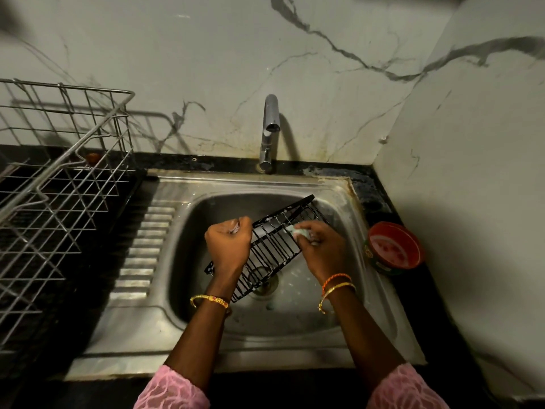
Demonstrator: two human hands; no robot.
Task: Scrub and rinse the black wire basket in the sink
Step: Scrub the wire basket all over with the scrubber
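The black wire basket (272, 246) is tilted over the steel sink (351, 208), one end up toward the back right, the other down near the drain. My left hand (228, 246) grips its left edge, fingers curled round the frame. My right hand (323, 250) holds a small pale soapy scrubber (300, 233) and presses it against the wires on the basket's right side. Foam flecks show on the upper rail.
The chrome tap (269, 128) stands behind the sink with no water running. A red soap dish (393, 246) sits on the black counter at the right. A steel wire dish rack (59, 184) fills the counter at the left. The drain (267, 286) lies under the basket.
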